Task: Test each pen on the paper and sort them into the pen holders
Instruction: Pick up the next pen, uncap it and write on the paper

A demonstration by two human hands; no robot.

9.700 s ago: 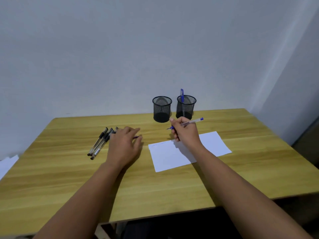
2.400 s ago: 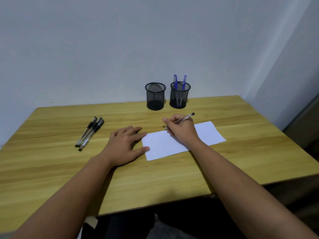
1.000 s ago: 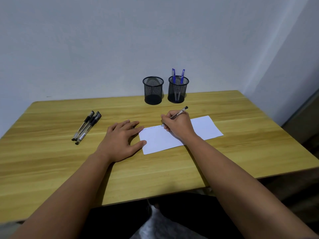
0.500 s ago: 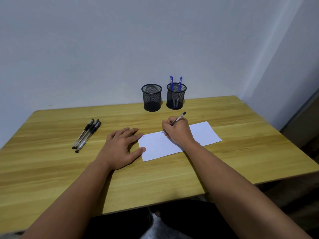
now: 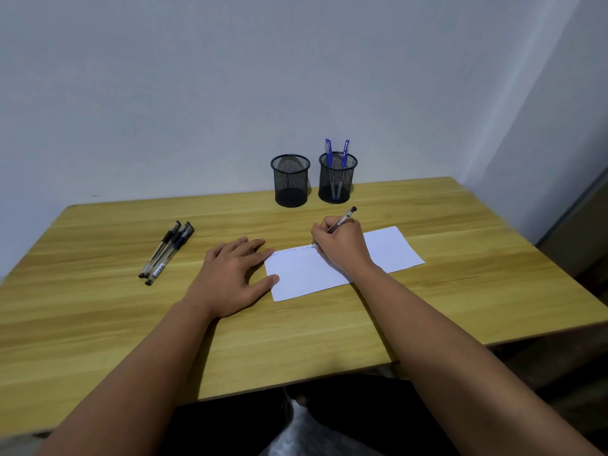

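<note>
Two blue pens [image 5: 335, 153] unmoved — right hand [image 5: 342, 245] still writing, seemingly.

Paper [image 5: 306, 274] mid table [image 5: 98, 324]; loose pens [image 5: 166, 252] far left; two holders at back, left holder [image 5: 290, 181] beside right holder [image 5: 337, 179], two pens [image 5: 335, 153] in right one.
</note>
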